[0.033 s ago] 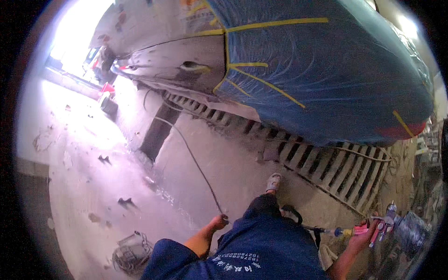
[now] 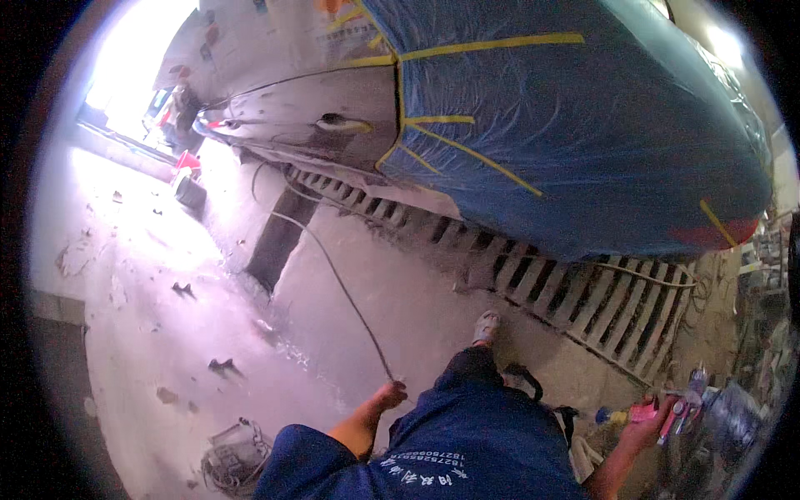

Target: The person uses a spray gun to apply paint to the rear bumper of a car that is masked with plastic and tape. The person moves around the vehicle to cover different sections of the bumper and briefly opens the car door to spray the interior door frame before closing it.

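Observation:
My left hand (image 2: 389, 395) is closed around a thin grey air hose (image 2: 337, 279), which runs from it across the floor toward the far left. At the right, my right hand (image 2: 652, 423) grips a spray gun (image 2: 685, 405) with a pink-red body and metal parts. A yellow and blue fitting (image 2: 611, 415) sits at the gun's inner end. Above and beyond both hands stands a car with a bare grey door panel (image 2: 333, 104); the rest is wrapped in blue masking film (image 2: 567, 142) held by strips of yellow tape (image 2: 500, 44).
Slatted floor grating (image 2: 575, 296) runs along beneath the car. A dark floor opening (image 2: 283, 229) lies left of the hose. Small dark objects (image 2: 223, 365) and a wire-like bundle (image 2: 235, 457) rest on the left floor. Clutter (image 2: 762, 292) lines the right edge; a red container (image 2: 188, 160) stands far left.
The view has shifted very slightly, so the car and floor sit a little further left. Both hands keep their hold, and the spray gun looks more blurred now.

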Tool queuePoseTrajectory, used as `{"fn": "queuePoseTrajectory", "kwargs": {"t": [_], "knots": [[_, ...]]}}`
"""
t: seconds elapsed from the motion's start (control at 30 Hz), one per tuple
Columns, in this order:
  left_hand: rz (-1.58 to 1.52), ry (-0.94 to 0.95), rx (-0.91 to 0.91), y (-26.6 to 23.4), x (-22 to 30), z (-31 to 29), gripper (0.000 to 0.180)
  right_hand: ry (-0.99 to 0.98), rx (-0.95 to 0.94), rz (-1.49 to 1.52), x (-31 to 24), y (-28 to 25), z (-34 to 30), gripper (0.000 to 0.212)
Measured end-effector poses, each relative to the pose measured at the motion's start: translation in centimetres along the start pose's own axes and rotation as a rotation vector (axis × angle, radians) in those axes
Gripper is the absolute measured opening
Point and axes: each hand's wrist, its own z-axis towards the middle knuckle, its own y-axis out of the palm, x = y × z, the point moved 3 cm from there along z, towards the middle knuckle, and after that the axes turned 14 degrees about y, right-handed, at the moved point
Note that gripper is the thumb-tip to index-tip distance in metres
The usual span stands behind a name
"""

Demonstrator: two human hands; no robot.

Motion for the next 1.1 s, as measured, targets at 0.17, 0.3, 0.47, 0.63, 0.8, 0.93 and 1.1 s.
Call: {"fn": "queuePoseTrajectory", "kwargs": {"t": [0.17, 0.3, 0.47, 0.63, 0.8, 0.93, 1.1], "knots": [[0.361, 0.672, -0.047, -5.3, 8.2, 8.0, 0.023, -0.242, 0.063, -0.366, -1.7, -3.3, 3.3, 0.035], [-0.071, 0.38, -0.036, -5.9, 22.3, 9.4, 0.027, -0.179, 0.208, -0.347, -3.8, -4.3, 3.3, 0.033], [0.262, 0.713, -0.047, -2.5, 28.5, 9.2, 0.03, -0.106, 0.271, -0.201, -4.0, -8.1, 6.3, 0.031], [0.559, 0.878, 0.171, 5.5, 32.7, 7.1, 0.027, -0.037, 0.169, -0.052, -7.9, -8.4, 4.9, 0.029], [0.46, 0.535, 0.111, 14.1, 37.0, 1.7, 0.033, -0.058, 0.031, -0.212, -11.7, -16.6, 10.5, 0.03], [0.473, 0.689, 0.211, 20.5, 38.2, -0.6, 0.031, -0.071, -0.043, -0.185, -15.1, -22.6, 15.1, 0.031], [0.536, 0.899, 0.103, 24.7, 44.8, -1.0, 0.028, -0.059, 0.132, -0.02, -21.4, -24.4, 16.5, 0.033]]}}
